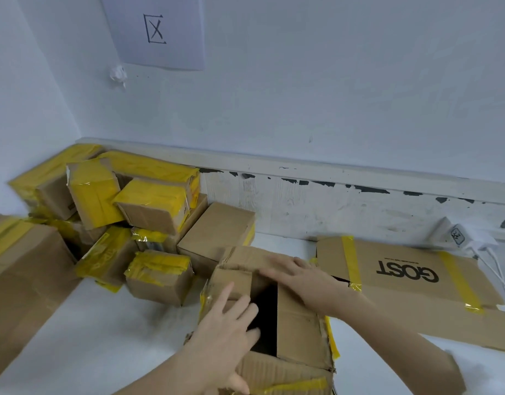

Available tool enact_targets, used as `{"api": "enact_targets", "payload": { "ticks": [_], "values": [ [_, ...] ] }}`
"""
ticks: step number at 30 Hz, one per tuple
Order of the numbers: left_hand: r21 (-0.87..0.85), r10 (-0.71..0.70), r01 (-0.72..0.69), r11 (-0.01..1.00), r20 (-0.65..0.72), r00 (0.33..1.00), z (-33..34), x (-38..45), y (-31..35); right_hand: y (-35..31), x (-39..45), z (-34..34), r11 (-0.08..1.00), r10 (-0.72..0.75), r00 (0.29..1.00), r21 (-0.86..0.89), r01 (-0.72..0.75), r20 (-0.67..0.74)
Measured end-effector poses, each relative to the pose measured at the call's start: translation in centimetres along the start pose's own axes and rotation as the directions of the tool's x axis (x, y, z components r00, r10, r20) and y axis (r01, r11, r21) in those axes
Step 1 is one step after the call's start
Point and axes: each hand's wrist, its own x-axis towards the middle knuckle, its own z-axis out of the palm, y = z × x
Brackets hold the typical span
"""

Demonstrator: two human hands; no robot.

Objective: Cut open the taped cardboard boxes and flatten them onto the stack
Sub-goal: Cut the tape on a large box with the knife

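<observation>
The opened cardboard box (274,315) sat on the bench (108,332) at six o'clock, top flaps parted over a dark gap. The left hand (225,329) and right hand (299,277) rested on the flaps, fingers straight. It looked light, its worn corrugated board bendable; flap edges seemed the best hold. The flattened GOST box (410,275) lay at three o'clock.

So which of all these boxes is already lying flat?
The GOST-printed box at the right, by the wall. It lies collapsed flat on the surface; the yellow-taped boxes piled at the left keep their box shape.
</observation>
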Motion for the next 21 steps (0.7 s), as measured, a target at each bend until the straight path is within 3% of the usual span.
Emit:
{"api": "enact_targets", "payload": {
  "ticks": [3,5,8,11,14,16,19,21],
  "values": [
    [0.027,-0.112,0.114,0.993,-0.053,0.992,0.2,-0.1,0.1,0.0,-0.9,-0.6,0.999,-0.033,0.993,0.019,0.031,0.117],
    [-0.078,-0.143,0.142,0.987,-0.015,0.99,0.9,-1.0,-0.1,0.7,-1.2,-1.1,0.982,-0.023,0.998,0.19,0.012,0.056],
    [-0.173,-0.266,0.24,0.955,-0.15,0.952,2.4,-2.7,-0.3,3.1,-2.4,-1.9,0.894,0.012,1.0,0.449,0.002,-0.029],
    [-0.358,-0.41,0.298,0.885,-0.295,0.863,3.7,-4.6,-0.2,4.9,-4.7,-1.2,0.819,0.057,0.992,0.573,0.016,-0.109],
    [-0.434,-0.437,0.249,0.866,-0.414,0.799,4.0,-5.8,-0.8,5.6,-6.2,1.4,0.756,0.168,0.954,0.654,0.039,-0.25],
    [-0.497,-0.467,0.219,0.84,-0.455,0.758,4.6,-5.9,-1.5,5.5,-6.8,2.8,0.663,0.27,0.926,0.749,0.02,-0.263],
    [-0.708,-0.625,0.177,0.683,-0.442,0.643,5.6,-6.6,-2.9,5.7,-6.9,4.6,0.439,0.404,0.88,0.897,0.051,-0.248],
    [-0.772,-0.684,0.177,0.611,-0.402,0.609,6.6,-7.0,-3.4,5.9,-6.6,5.9,0.314,0.452,0.861,0.945,0.091,-0.233]
  ]
}}
